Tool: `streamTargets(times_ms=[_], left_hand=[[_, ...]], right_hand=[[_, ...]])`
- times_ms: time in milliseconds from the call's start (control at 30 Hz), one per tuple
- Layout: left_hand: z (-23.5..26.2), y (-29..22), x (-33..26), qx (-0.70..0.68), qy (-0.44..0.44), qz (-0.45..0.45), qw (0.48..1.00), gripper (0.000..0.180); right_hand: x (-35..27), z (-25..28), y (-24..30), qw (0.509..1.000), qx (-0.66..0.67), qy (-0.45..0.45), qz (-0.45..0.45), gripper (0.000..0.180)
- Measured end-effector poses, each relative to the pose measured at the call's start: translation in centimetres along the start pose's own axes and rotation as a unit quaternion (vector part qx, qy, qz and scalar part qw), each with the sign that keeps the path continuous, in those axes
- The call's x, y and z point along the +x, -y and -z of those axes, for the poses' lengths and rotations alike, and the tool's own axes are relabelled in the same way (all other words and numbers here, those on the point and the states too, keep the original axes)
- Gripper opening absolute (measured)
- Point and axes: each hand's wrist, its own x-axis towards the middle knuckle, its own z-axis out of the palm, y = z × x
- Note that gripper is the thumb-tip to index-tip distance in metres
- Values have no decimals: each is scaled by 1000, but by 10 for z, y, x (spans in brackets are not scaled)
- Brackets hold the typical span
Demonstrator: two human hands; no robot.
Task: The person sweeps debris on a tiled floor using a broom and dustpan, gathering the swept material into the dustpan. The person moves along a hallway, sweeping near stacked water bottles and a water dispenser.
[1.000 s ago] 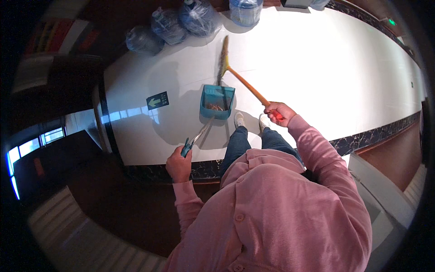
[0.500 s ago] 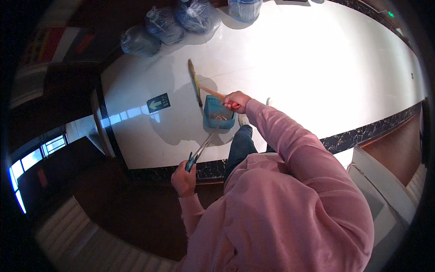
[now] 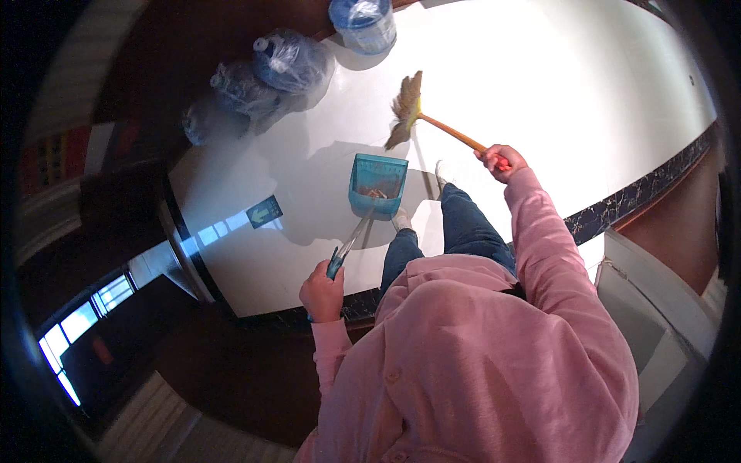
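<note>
Your left hand (image 3: pixel 323 292) fisted on teal dustpan (image 3: pixel 377 185) handle, low centre | your right hand (image 3: pixel 502 160), arm outstretched, grips broom (image 3: pixel 407 110) | dustpan contents likely debris

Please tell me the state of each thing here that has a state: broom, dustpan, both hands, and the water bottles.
Broom: lifted at a slant, bristles just above or on the white floor.
Dustpan: upright on the floor, debris inside.
Left hand: closed around the dustpan's long handle.
Right hand: closed around the broom's handle end.
Water bottles: wrapped in clear plastic, lying at the floor's edge.
</note>
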Motion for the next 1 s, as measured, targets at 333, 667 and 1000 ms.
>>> streamTargets(times_ms=[333, 667, 1000], left_hand=[[-16, -149, 57, 63, -12, -126, 990, 23], [0, -234, 113, 76, -18, -198, 977, 24], [29, -273, 170, 70, -24, -259, 963, 21]], right_hand=[[-73, 89, 73, 997, 58, 26, 49, 25], [-89, 104, 131, 998, 27, 0, 56, 17], [-102, 61, 135, 978, -6, -82, 189, 19]])
